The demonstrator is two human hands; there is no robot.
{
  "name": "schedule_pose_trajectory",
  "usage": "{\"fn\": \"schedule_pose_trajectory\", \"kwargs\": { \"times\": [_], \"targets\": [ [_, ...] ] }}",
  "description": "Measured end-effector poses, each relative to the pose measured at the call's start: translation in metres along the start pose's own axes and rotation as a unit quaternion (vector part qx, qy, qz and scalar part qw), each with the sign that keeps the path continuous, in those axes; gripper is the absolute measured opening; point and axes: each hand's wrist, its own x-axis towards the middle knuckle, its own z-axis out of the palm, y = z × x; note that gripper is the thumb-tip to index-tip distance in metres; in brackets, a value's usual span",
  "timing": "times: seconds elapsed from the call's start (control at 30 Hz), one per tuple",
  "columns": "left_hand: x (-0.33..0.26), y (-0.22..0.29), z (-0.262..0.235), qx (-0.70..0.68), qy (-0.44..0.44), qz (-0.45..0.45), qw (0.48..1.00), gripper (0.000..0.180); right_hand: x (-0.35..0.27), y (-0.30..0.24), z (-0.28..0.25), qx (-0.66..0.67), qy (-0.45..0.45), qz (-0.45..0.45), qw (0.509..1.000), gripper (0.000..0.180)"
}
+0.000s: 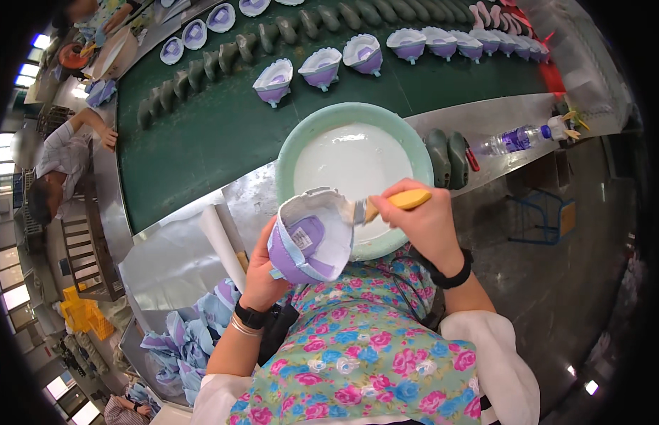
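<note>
My left hand (261, 277) is wrapped round a lilac and light-blue shoe upper (302, 269), tilted so that its white inside faces up. In my right hand (425, 221) is a paint brush (400, 202) with a yellow handle, its bristles against the upper's inner right side. Just beyond both hands stands a pale green basin (295, 152) holding white liquid (354, 159). The upper overlaps the basin's near rim. Part of my left fingers is hidden behind the upper.
Several shoe uppers (320, 69) and dark green shoe lasts (246, 47) line the green conveyor belt (202, 170). Right of the basin are two lasts (457, 159) and a plastic bottle (517, 139). Loose uppers (184, 340) fill a bin at lower left. A person (64, 159) sits at far left.
</note>
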Motion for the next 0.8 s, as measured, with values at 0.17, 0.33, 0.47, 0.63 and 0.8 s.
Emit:
{"fn": "schedule_pose_trajectory", "kwargs": {
  "times": [0.17,0.33,0.47,0.63,0.8],
  "targets": [
    [0.003,-0.005,-0.008,0.107,-0.015,0.106,0.988,0.063,-0.027,-0.028,0.001,0.048,-0.066,0.071,0.994,0.018],
    [0.005,-0.004,0.003,0.135,0.024,0.120,0.983,0.065,-0.024,-0.022,-0.003,0.035,-0.060,-0.029,0.997,0.016],
    [0.011,0.002,0.018,-0.057,0.120,-0.002,0.991,0.048,-0.002,-0.004,-0.016,-0.009,0.009,-0.041,0.999,0.012],
    [0.018,-0.007,-0.006,-0.228,0.089,-0.250,0.937,0.032,-0.004,-0.028,-0.023,0.002,-0.025,-0.165,0.986,0.012],
    [0.027,-0.004,0.098,-0.136,0.317,-0.311,0.886,0.035,-0.011,-0.044,0.001,0.064,-0.206,-0.225,0.950,0.017]
  ]
}}
